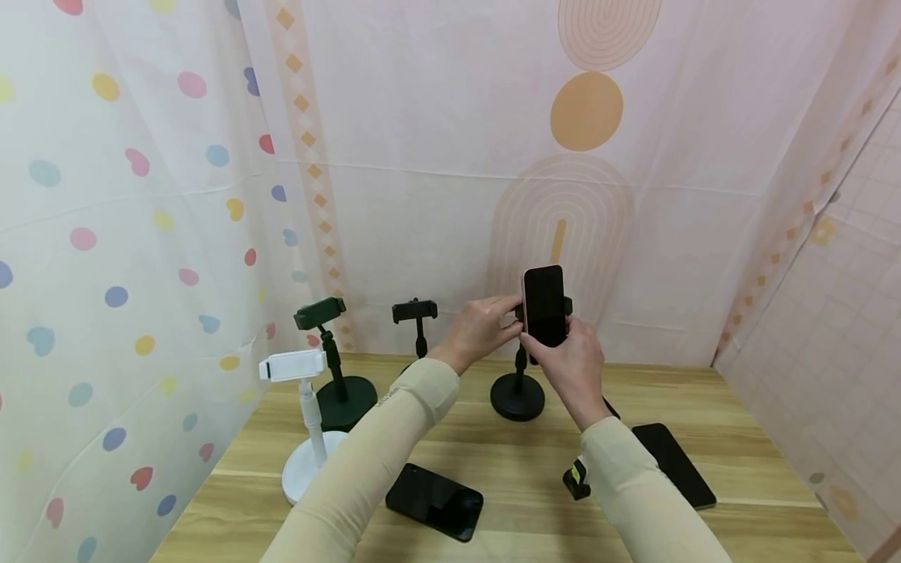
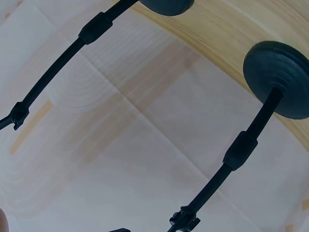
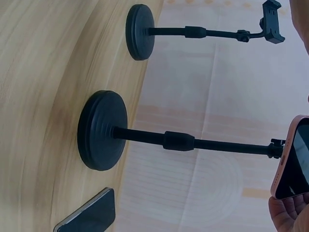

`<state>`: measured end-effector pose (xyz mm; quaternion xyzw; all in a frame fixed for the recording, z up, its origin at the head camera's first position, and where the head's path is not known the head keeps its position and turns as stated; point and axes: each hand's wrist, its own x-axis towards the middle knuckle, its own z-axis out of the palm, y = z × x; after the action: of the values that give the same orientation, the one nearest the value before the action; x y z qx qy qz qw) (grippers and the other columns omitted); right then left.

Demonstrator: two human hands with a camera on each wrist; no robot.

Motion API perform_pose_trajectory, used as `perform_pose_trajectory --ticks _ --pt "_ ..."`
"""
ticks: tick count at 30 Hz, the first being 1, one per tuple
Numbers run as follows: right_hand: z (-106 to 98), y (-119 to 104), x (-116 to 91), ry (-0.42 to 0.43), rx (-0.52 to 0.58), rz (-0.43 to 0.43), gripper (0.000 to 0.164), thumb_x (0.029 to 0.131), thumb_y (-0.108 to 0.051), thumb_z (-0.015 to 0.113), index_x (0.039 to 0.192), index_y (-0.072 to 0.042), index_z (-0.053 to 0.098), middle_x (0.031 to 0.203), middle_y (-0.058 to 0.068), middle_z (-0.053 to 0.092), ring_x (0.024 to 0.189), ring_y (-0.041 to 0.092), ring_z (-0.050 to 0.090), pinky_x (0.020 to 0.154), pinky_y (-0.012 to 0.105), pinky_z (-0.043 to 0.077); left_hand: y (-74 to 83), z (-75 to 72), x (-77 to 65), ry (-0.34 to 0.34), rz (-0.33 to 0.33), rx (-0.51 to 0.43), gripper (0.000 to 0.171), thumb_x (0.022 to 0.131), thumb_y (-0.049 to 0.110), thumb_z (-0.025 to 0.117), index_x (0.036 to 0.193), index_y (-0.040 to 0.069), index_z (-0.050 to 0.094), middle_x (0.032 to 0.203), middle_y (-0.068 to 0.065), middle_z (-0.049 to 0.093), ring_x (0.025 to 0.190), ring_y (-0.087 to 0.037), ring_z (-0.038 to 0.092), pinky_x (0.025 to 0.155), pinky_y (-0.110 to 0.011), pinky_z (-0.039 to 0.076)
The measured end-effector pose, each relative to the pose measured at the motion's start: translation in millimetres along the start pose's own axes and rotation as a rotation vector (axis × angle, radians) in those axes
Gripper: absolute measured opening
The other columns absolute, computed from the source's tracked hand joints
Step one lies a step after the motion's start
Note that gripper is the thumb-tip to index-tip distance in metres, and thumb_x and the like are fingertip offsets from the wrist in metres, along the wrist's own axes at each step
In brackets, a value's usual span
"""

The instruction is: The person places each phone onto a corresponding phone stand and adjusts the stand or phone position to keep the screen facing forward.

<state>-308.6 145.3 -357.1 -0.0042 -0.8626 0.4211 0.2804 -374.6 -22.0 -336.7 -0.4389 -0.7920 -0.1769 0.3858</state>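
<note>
My right hand (image 1: 579, 366) grips a smartphone (image 1: 545, 306) with a dark screen, held upright at the top of a black phone stand (image 1: 517, 396). In the right wrist view the phone (image 3: 295, 162) shows a pink edge beside the stand's pole. The fingers of my left hand (image 1: 486, 330) are curled at the left end of the stand's clamp (image 1: 519, 312), close to the phone's left edge. Behind the phone most of the clamp is hidden; its right end shows past the phone. The left wrist view shows two black stand poles but not the left hand's grip.
A white phone stand (image 1: 292, 365), a green one (image 1: 345, 399) and another black one (image 1: 415, 311) stand to the left, their clamps without phones. One dark phone (image 1: 434, 502) lies at the front; another (image 1: 673, 465) lies right of my right forearm. Curtains surround the wooden table (image 1: 507, 477).
</note>
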Motion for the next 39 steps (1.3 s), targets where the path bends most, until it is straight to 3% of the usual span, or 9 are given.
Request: perform_pose_trajectory --ticks 8,18,24,29,34,37,39 --pt "3.0 1.1 0.0 0.04 -0.024 0.01 0.061 0.077 -0.043 0.082 0.111 0.004 0.062 0.101 0.018 0.061 0.09 0.034 0.058 0.075 0.047 0.046 0.8 -1.1 -2.4 -0.001 -0.001 0.0 0.035 0.085 0.013 0.08 0.117 0.003 0.069 0.109 -0.009 0.073 0.093 -0.019 0.072 0.078 -0.026 0.056" --pt "5.0 -2.5 -1.2 0.04 -0.042 0.01 0.073 0.079 -0.045 0.081 0.12 0.01 0.057 0.109 0.023 0.057 0.098 0.036 0.053 0.082 0.05 0.044 0.9 -1.2 -3.0 0.016 -0.023 -0.013 0.035 0.084 0.01 0.081 0.115 0.001 0.069 0.108 -0.01 0.073 0.092 -0.02 0.072 0.078 -0.028 0.056" --pt "4.6 -2.3 -1.2 0.015 -0.038 0.034 0.078 0.078 -0.048 0.081 0.124 0.01 0.056 0.112 0.023 0.056 0.1 0.036 0.052 0.084 0.051 0.044 2.7 -0.3 -4.2 -0.02 -0.075 -0.118 0.04 0.088 0.009 0.076 0.126 0.0 0.065 0.119 -0.013 0.069 0.104 -0.023 0.069 0.086 -0.029 0.054" --pt "3.1 -3.2 -1.1 0.0 -0.036 0.049 0.08 0.078 -0.05 0.081 0.125 0.009 0.055 0.115 0.023 0.055 0.101 0.036 0.052 0.086 0.051 0.045 9.0 -0.2 -0.3 -0.069 -0.241 -0.24 0.038 0.094 0.018 0.069 0.129 0.003 0.064 0.112 -0.009 0.072 0.097 -0.018 0.069 0.082 -0.026 0.054" --pt "1.4 -3.9 -0.1 -0.028 -0.02 0.055 0.078 0.08 -0.051 0.08 0.124 0.008 0.055 0.115 0.022 0.054 0.101 0.035 0.05 0.086 0.05 0.044 19.0 -1.7 10.6 -0.132 -0.515 -0.399 0.038 0.095 0.034 0.07 0.123 0.009 0.068 0.098 -0.002 0.073 0.084 -0.012 0.067 0.073 -0.024 0.053" --pt "0.4 -2.2 1.8 -0.046 -0.003 0.061 0.074 0.081 -0.052 0.078 0.121 0.007 0.056 0.113 0.021 0.055 0.099 0.034 0.052 0.083 0.049 0.045 23.4 -2.7 16.3 -0.151 -0.648 -0.492 0.031 0.095 0.032 0.07 0.117 0.01 0.071 0.097 -0.001 0.072 0.083 -0.01 0.066 0.072 -0.025 0.053" --pt "-0.8 -0.6 4.2 -0.048 0.01 0.066 0.072 0.082 -0.053 0.076 0.118 0.006 0.058 0.112 0.021 0.056 0.098 0.035 0.055 0.081 0.049 0.047 24.9 -3.3 18.9 -0.157 -0.692 -0.52 0.026 0.095 0.03 0.07 0.111 0.01 0.072 0.096 -0.001 0.072 0.082 -0.01 0.065 0.071 -0.026 0.053"
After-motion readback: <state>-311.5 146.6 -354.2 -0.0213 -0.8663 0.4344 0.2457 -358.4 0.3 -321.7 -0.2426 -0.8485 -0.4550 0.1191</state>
